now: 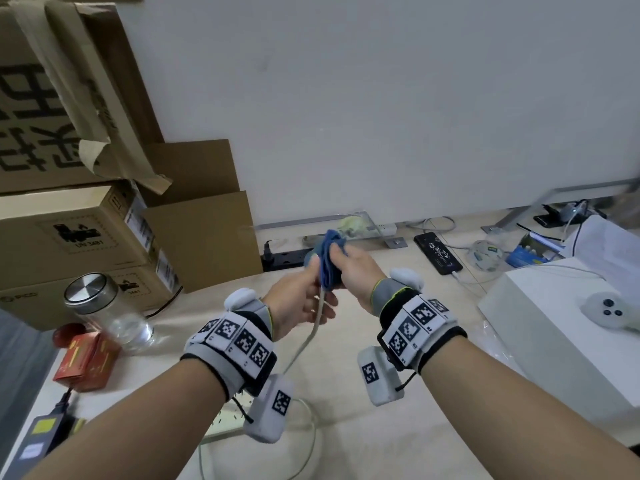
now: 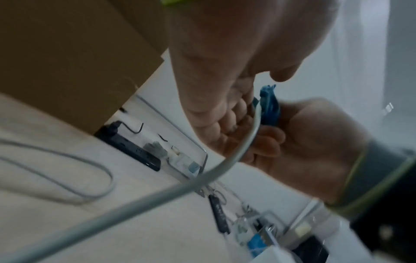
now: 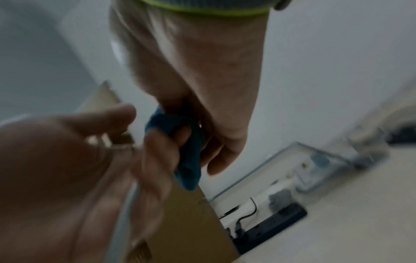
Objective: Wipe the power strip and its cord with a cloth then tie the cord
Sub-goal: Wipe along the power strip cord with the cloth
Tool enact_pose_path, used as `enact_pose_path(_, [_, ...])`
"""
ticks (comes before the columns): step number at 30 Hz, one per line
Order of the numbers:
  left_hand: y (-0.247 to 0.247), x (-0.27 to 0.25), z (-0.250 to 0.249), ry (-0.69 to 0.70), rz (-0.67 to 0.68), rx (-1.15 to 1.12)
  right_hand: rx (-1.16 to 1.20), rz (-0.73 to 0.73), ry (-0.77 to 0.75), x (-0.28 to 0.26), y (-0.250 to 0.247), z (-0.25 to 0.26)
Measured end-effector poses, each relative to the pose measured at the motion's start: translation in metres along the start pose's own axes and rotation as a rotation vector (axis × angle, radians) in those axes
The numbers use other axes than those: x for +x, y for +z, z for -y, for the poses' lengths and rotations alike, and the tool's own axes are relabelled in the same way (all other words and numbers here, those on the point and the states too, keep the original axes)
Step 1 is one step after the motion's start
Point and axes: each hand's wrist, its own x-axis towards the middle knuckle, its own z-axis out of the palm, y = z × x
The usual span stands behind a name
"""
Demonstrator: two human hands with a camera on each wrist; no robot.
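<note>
Above beige table (image 1: 398, 393), pale grey cord (image 1: 313, 336) in seemingly bunched blue cloth (image 1: 330, 261)

blue cloth (image 1: 330, 261), smooth grey cord (image 1: 313, 336)

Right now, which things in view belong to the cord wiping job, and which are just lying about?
Job:
- blue cloth, gripped by right hand
- grey cord, held by left hand
- white power strip, partly hidden under the left wrist

Lying about:
- glass jar
- red box
- cardboard boxes
- black power strip
- white controller

Beige table (image 1: 398, 393): glass jar (image 1: 110, 317), red box (image 1: 86, 362), white strip (image 1: 225, 424).
</note>
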Motion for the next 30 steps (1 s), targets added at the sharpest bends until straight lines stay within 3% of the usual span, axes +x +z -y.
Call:
enact_pose_path(3, [0.000,0.002,-0.007,-0.003,-0.003,-0.113,-0.165,0.086,-0.086,-0.006,-0.002,-0.004])
enact_pose_path(8, [-0.008,0.003,-0.008,0.088,-0.163,-0.126,0.096,0.011,-0.067,-0.015,-0.019,-0.010])
enact_pose_path(11, [-0.009,-0.001,-0.011,0.139,-0.193,-0.091,0.265,-0.031,-0.075,-0.023,-0.031,-0.006])
enact_pose_path(14, [-0.005,-0.002,-0.019,0.151,-0.174,-0.203,0.504,-0.077,-0.112,-0.025,-0.040,0.007])
enact_pose_path(16, [-0.002,-0.004,-0.024,0.147,-0.141,-0.257,0.541,-0.090,-0.178,-0.026,-0.044,0.019])
enact_pose_path(20, [0.010,-0.006,-0.025,0.299,-0.126,-0.123,0.392,-0.061,-0.390,-0.031,-0.036,0.037])
enact_pose_path(24, [0.021,0.003,-0.020,0.567,-0.221,0.316,-0.240,-0.095,-0.586,-0.028,-0.017,0.032])
enact_pose_path(26, [0.023,0.002,-0.017,0.682,-0.243,0.555,-0.261,-0.110,-0.607,-0.029,-0.016,0.033])
enact_pose_path(30, [0.024,-0.012,-0.024,0.857,-0.219,0.632,-0.226,-0.187,-0.578,-0.026,-0.024,0.037])
